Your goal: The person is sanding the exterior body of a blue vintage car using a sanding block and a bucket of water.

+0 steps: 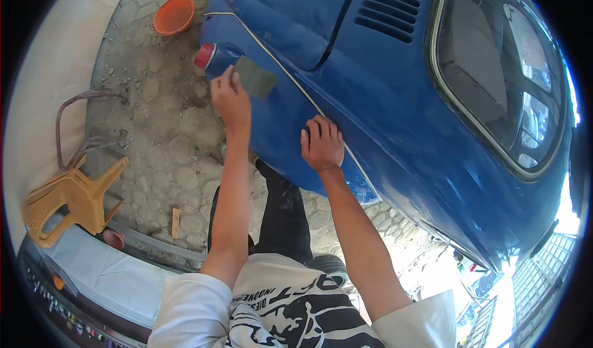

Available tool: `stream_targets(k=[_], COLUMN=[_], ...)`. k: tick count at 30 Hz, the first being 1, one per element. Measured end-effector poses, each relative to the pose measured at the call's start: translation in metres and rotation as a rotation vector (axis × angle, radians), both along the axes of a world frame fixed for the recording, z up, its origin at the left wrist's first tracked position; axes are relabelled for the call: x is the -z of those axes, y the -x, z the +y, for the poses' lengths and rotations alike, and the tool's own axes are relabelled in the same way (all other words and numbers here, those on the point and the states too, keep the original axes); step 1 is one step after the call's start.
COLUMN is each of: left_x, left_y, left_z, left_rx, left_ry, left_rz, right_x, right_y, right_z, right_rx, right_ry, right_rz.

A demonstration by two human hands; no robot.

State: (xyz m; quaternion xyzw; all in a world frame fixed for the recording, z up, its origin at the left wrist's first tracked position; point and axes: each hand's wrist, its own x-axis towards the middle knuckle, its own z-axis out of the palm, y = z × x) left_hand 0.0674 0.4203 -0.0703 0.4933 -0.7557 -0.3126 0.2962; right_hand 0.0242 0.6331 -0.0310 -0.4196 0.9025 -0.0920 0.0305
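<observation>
White shirt: closest to the camera; has black lettering and a big graphic on the front, flipped from up here. Not quoting it.

Right hand: palm down on the car's fender, right over the pale trim strip. Fingers are close together and a bit curled. Something dark peeks out by the thumb, can't tell if they're holding it. My guess is the hand's there to steady the lean.

Left hand: reaching further out, fingers bunched at the left edge of the sheet. Can't tell if they're actually clamped on it.

Grey-green sheet: on the blue fender, between the trim strip and the tail light; probably held by the edge so most of it lies against the paint. No label I can make out.

Tail light: red lens, just beyond the left hand.

Tan plastic chair: off left, well apart from the car.

Orange basin: out on the paving, maybe parked there to stay within reach.
</observation>
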Motion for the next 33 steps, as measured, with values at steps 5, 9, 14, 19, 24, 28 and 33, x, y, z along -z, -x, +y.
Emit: stream_targets(k=[5, 9, 14, 19, 24, 28, 33], left_x=[-0.030, -0.020, -0.018, -0.007, -0.018, -0.026, -0.023], left_y=[0.005, -0.008, -0.010, -0.012, 0.004, 0.020, 0.012], left_z=[0.005, 0.055, 0.086, 0.073, 0.065, 0.074, 0.086], left_rx=[0.032, 0.398, 0.348, 0.347, 0.451, 0.210, 0.231], left_ry=[0.032, -0.063, -0.337, -0.392, -0.449, -0.624, -0.593], left_rz=[0.167, 0.068, 0.191, 0.236, 0.041, 0.247, 0.057], right_x=[0.000, 0.000, -0.001, 0.001, 0.000, -0.001, 0.000], right_y=[0.002, -0.001, -0.001, 0.000, 0.003, 0.000, 0.001], right_z=[0.000, -0.003, -0.002, -0.003, 0.000, -0.005, -0.003], right_rx=[0.015, 0.001, 0.004, 0.008, 0.004, 0.002, 0.006], right_ry=[-0.061, -0.075, -0.094, -0.087, -0.091, -0.102, -0.118], right_rz=[0.045, 0.038, 0.051, 0.041, 0.057, 0.047, 0.058])
